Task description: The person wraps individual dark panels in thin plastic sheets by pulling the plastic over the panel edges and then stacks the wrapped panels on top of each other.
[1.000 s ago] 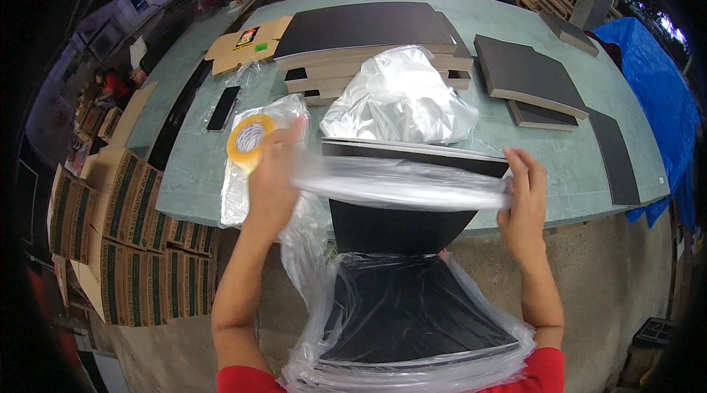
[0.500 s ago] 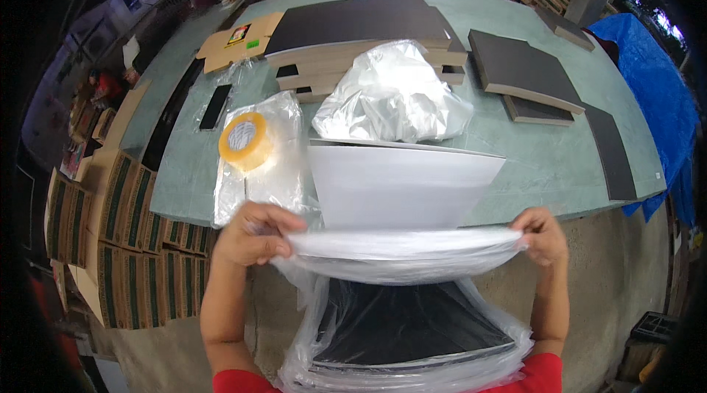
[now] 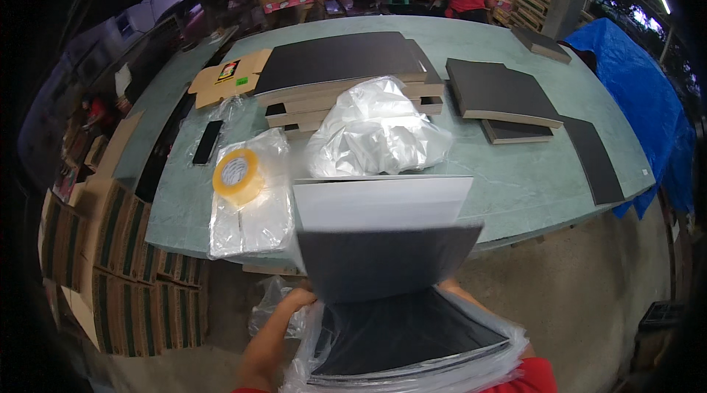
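Board (image 3: 390, 264), one, dark, rises at the table's (image 3: 515, 179) near edge between left hand (image 3: 298, 299) and mostly hidden right hand (image 3: 456, 289), finger states impossible to tell; one tape roll (image 3: 252, 179) sits near-left.

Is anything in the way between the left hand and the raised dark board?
No solid obstacle shows: the left hand is close to the lower left corner of the raised dark board. Whether some of the clear plastic around the wrapped boards comes between them is too blurred to tell.
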A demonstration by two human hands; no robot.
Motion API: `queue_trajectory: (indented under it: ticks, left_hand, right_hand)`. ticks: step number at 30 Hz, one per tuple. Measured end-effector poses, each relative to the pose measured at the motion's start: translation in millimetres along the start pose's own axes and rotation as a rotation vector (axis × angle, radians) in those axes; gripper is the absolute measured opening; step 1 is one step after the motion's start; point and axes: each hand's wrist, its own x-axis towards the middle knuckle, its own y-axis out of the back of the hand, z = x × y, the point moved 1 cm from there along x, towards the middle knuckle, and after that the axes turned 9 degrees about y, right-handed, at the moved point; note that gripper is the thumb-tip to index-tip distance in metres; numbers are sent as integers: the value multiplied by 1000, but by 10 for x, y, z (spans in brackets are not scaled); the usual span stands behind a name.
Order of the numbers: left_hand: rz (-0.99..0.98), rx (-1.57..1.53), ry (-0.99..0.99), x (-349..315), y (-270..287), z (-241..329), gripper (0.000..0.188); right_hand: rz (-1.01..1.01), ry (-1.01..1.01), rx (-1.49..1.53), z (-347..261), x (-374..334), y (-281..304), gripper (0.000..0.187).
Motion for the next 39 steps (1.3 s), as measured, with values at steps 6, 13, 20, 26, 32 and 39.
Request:
queue_trajectory:
  ticks: [6,13,20,26,32,39]
  left_hand:
    - [62,466,-193,-363,417,653,16]
    - [-1032,137,-501,-1483,306,2156,24]
    - [-283,217,-295,80,-352,859,24]
    - [-184,-497,-732,-773,378,2688,40]
    - [244,-668,-627,-835,326,2251,45]
    - [25,-524,-472,-805,373,2354,61]
  right_hand:
    - [269,269,292,-486,-293,841,22]
    - [-700,972,269,-1670,-1011,733,60]
    - [-500,380,-304,-1494,19,558,63]
    - [-167,724,531,-2298,-198,827,33]
    - [-78,821,888,-2322,-386,928,20]
    - [-288,830,316,-1995,-421,771,28]
